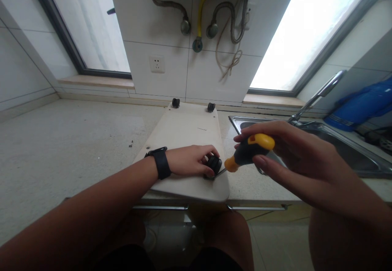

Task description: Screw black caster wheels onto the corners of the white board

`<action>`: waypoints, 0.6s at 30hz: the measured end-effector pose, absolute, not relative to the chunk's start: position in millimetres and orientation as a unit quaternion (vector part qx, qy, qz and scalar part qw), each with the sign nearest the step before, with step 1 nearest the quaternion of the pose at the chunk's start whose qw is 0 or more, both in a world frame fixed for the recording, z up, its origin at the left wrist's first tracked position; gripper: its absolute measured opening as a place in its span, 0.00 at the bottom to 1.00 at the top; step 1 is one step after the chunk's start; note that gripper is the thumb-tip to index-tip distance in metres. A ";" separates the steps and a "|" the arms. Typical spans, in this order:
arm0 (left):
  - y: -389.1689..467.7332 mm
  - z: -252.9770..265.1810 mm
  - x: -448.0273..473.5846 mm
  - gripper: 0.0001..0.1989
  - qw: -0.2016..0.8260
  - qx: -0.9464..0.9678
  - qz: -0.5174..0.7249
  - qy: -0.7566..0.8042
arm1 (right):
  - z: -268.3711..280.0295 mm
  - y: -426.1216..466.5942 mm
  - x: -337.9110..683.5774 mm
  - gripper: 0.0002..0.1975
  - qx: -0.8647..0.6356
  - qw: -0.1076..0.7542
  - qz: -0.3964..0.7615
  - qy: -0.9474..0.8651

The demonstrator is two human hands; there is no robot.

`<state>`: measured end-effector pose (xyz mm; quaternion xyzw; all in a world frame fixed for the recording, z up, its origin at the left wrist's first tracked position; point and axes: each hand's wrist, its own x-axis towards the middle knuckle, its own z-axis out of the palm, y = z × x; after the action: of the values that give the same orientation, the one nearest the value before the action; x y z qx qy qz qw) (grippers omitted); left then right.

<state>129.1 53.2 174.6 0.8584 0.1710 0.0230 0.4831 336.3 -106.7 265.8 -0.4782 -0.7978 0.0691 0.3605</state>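
**Screwdriver (251,150) angled in at the foot of a black wheel (216,164)**

Right hand (306,156): thumb and fingers pinch the screwdriver's handle from opposite sides, its butt towards the palm, presumably so it can be rolled. Shaft slants down to the wheel's base; whether the tip sits in a screw head I cannot tell from here, the fingers crowd it.

Left hand (196,160): thumb and fingers curled about the wheel, likely to stop it twisting and to steady the tip. Forearm crosses the board (190,130), which may help pin it.

Board lies flat on the counter (92,132), near edge at the counter's front, within easy reach. The gripped wheel is at its near right corner; two similar wheels (175,103) stand at the far end, upward, leaving the bases accessible.

Small dark bits (130,145) lie left of the board, perhaps screws kept handy. Sink (339,140) to the right, apart from the board.
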 end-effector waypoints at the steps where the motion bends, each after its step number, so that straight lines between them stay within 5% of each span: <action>1: 52.9 175.3 129.1 0.25 0.482 0.858 0.022 0.176 | 265.8 -106.3 336.3 0.22 -0.479 0.361 0.069 -0.797; 7: 29.0 179.3 112.6 0.35 0.477 0.842 0.082 0.237 | 263.7 -106.1 339.3 0.23 -0.487 0.364 0.061 -0.792; 12: -19.7 148.9 82.5 0.19 0.222 0.903 0.221 0.293 | 262.4 -107.9 343.1 0.23 -0.490 0.375 0.084 -0.782; 15: -36.7 119.5 74.4 0.32 0.103 0.939 0.207 0.254 | 262.9 -108.5 342.0 0.21 -0.501 0.381 0.081 -0.773; 18: -37.6 102.8 76.1 0.33 0.020 0.952 0.183 0.246 | 263.0 -108.4 339.3 0.18 -0.512 0.391 0.072 -0.762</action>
<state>76.1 -37.6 102.8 0.9517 0.2456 0.1832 0.0205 339.3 -108.4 263.0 -0.5121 -0.7616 0.0723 0.3906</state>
